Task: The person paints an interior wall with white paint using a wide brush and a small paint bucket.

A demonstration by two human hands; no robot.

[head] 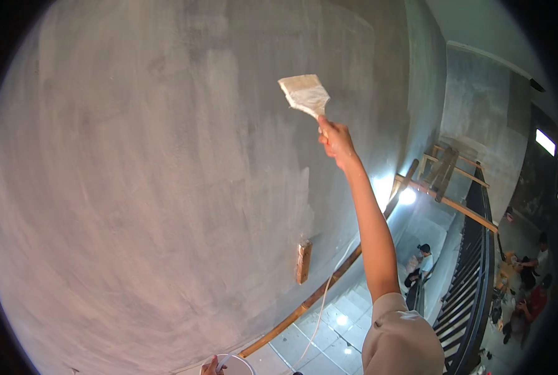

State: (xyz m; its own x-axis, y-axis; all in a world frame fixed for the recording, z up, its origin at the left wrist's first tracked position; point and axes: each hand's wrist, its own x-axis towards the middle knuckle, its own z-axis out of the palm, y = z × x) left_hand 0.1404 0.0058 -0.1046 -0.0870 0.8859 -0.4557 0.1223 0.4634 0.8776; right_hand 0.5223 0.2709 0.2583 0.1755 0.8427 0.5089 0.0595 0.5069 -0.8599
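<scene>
My right hand (337, 140) is shut on the handle of a wide flat paintbrush (305, 93). The brush is raised in front of the upper part of a grey wall (166, 178), its pale, coated bristles pointing up and left; whether they touch the wall I cannot tell. Low in the picture, my left hand (212, 366) grips the rim or handle of a white bucket (236, 364), cut off by the picture's edge, so its contents are hidden. Lighter and darker streaks cover the wall.
A wooden block (303, 262) juts from the wall. A bamboo pole (302, 307) and a white cable (324, 300) run below. Rightward are a lit lamp (407, 196), wooden scaffolding (466, 213), a black railing (466, 290) and a seated person (424, 265). More people are far right, lower down.
</scene>
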